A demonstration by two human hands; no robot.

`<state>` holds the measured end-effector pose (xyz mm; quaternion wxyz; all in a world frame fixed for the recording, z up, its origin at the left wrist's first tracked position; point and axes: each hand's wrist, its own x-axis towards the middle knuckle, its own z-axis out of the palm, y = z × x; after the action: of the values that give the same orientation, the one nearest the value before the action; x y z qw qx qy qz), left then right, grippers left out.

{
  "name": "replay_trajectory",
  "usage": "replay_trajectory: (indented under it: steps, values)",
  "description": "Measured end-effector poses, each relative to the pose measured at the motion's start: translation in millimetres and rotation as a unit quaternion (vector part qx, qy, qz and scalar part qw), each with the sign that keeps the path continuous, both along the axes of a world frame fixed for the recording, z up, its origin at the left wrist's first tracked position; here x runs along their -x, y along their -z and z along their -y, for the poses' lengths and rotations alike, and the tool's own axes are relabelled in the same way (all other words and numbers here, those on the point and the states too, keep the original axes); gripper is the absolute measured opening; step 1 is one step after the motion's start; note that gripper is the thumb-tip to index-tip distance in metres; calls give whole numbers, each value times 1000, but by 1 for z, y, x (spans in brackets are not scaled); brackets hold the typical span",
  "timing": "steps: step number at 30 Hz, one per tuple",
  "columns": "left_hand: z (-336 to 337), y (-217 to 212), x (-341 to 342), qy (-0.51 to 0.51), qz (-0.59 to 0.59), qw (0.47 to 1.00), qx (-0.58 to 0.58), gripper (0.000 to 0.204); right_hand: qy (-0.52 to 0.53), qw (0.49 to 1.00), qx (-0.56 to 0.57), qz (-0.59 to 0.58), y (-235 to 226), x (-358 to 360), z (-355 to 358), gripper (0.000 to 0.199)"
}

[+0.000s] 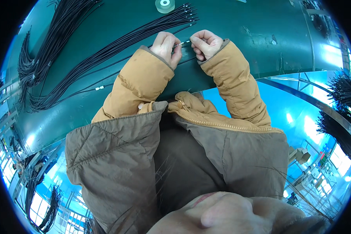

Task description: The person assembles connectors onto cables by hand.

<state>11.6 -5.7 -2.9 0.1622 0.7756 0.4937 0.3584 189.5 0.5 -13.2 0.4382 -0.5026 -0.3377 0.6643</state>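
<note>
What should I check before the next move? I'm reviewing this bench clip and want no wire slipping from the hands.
1. Left hand closed on the thin black wire with a silvery tip: ok.
2. Right hand closed at that tip: ok.
3. Tip condition: cannot tell, too small.
4. Fanned bundle of long black wires lies flat on the dark green table, beside the hands: ok.
5. Clear tape roll apart from both hands: ok.
</note>
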Motion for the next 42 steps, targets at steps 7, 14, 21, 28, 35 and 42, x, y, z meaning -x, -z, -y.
replay_trajectory:
  steps: [7, 14, 21, 28, 35, 42]
  values:
    - [10, -4, 87, 28, -109, 993, 16, 11, -27, 994, 7, 101, 14, -34, -5, 8]
    - [52, -4, 212, -49, -176, 983, 5, 10, -97, 936, -155, 301, 42, -66, -9, 6]
    - [70, 6, 248, -123, -188, 974, 17, 12, -107, 930, -126, 330, 36, -63, -9, 6]
    - [68, 16, 227, -98, -161, 982, -6, 17, -122, 871, -174, 443, 39, -64, -4, 8]
    - [73, 27, 233, -102, -147, 984, -8, 20, -61, 907, -162, 384, 0, -43, 3, 22]
    - [74, 22, 226, -111, -164, 980, -18, 20, -227, 686, -331, 606, -6, 4, 31, 17]
